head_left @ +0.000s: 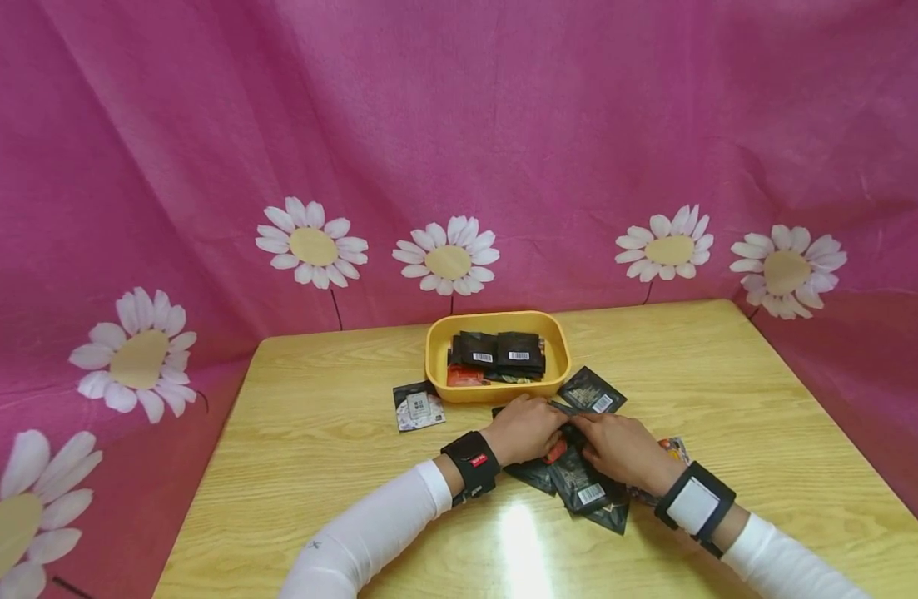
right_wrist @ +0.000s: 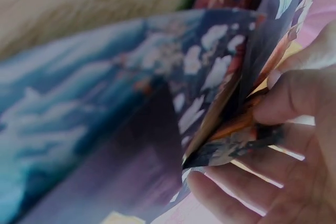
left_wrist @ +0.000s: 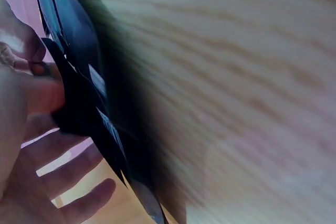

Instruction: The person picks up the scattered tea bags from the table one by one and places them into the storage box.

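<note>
Head view: packets (head_left: 578, 482) under fingers (head_left: 552, 414).

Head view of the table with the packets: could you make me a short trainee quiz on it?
1. True or false: the yellow tray holds black packets.
2. Which hands are on the pile of packets in front of the tray? A) left only B) right only C) both
3. Fill in: a single packet lies on the table just to the ____ of the tray, as the camera sees it.

Key: 1 true. 2 C: the left hand and right hand meet on the pile. 3 left.
</note>
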`<state>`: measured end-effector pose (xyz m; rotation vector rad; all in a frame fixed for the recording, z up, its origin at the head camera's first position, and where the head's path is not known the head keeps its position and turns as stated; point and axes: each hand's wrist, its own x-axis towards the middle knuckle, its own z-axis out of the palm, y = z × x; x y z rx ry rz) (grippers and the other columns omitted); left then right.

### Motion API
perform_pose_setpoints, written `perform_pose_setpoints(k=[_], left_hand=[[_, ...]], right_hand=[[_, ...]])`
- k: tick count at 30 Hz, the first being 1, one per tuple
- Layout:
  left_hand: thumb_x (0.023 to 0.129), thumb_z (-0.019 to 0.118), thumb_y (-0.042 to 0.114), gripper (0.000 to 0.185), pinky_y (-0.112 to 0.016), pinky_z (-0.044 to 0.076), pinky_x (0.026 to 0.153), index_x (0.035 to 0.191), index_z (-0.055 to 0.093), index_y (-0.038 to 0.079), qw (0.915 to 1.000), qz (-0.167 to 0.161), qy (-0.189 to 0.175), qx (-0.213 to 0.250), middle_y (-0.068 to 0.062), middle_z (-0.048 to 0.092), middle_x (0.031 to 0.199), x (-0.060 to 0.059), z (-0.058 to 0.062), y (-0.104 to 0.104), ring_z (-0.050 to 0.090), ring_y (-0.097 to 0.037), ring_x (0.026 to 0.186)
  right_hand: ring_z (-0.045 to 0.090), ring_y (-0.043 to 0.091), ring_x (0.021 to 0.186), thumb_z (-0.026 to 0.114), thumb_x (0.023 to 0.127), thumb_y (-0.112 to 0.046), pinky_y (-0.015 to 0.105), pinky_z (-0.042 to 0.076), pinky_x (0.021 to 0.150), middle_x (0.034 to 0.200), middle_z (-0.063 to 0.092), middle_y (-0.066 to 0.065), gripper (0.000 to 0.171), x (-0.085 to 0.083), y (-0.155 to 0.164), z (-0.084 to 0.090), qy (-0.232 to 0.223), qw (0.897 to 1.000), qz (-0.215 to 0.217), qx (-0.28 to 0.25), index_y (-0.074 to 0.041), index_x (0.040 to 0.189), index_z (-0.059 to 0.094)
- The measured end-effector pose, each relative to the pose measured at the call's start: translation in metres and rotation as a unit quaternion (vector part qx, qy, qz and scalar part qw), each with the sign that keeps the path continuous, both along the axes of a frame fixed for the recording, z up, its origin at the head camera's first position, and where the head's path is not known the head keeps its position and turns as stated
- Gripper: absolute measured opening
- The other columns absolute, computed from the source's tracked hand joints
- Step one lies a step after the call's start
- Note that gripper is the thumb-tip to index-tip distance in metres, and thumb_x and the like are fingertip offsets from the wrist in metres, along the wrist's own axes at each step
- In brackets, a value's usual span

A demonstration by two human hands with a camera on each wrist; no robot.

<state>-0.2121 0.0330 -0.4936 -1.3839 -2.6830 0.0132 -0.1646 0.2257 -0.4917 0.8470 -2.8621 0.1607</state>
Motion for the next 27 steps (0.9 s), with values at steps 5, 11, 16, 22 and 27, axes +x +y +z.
perform_pose_setpoints(k=[5, 11, 16, 22, 27], left_hand=[[0.101, 0.054, 0.025, 0.016, -0.029, 0.048, 0.058, 0.089, 0.065, 0.024, 0.9991, -0.014, 0.021, 0.033, 0.010, 0.064, 0.077, 0.000, -0.001, -0.001, 0.063, -0.009, 0.070], [0.097, 0.059, 0.021, 0.010, -0.028, 0.047, 0.054, 0.092, 0.068, 0.023, 0.9972, -0.028, 0.047, 0.050, 0.010, 0.064, 0.075, 0.010, 0.023, -0.008, 0.062, -0.008, 0.066], [0.095, 0.061, 0.014, 0.018, -0.024, 0.047, 0.057, 0.111, 0.068, 0.019, 0.9933, -0.040, 0.074, 0.079, 0.008, 0.066, 0.086, 0.014, 0.054, -0.022, 0.062, -0.006, 0.071], [0.096, 0.059, 0.011, 0.022, -0.027, 0.054, 0.063, 0.116, 0.067, 0.014, 0.9861, -0.033, 0.116, 0.115, 0.005, 0.071, 0.102, 0.004, 0.086, -0.043, 0.068, -0.010, 0.083], [0.097, 0.059, 0.011, 0.027, -0.027, 0.055, 0.065, 0.123, 0.067, 0.012, 0.9839, -0.005, 0.135, 0.117, 0.002, 0.071, 0.110, -0.008, 0.103, -0.061, 0.069, -0.013, 0.085]], right_hand=[[0.067, 0.025, 0.070, 0.072, 0.085, -0.009, 0.044, 0.051, 0.053, 0.086, 0.070, 0.006, 0.022, 0.005, 0.002, 0.002, 0.027, 0.999, 0.003, -0.019, -0.010, 0.107, 0.066], [0.065, 0.019, 0.064, 0.076, 0.083, -0.011, 0.039, 0.051, 0.051, 0.078, 0.068, 0.002, 0.023, 0.014, -0.001, 0.027, 0.073, 0.997, 0.014, -0.028, -0.010, 0.104, 0.067], [0.065, 0.018, 0.066, 0.077, 0.077, -0.006, 0.037, 0.053, 0.052, 0.082, 0.068, 0.002, 0.033, 0.014, -0.007, 0.059, 0.115, 0.992, 0.041, -0.040, -0.005, 0.109, 0.068], [0.070, 0.024, 0.079, 0.075, 0.081, -0.001, 0.041, 0.057, 0.063, 0.095, 0.072, 0.009, 0.039, -0.003, -0.021, 0.090, 0.140, 0.986, 0.070, -0.053, -0.001, 0.118, 0.066], [0.070, 0.028, 0.081, 0.074, 0.082, -0.002, 0.042, 0.057, 0.065, 0.099, 0.072, 0.012, 0.041, -0.026, -0.038, 0.103, 0.153, 0.982, 0.087, -0.065, 0.001, 0.123, 0.065]])
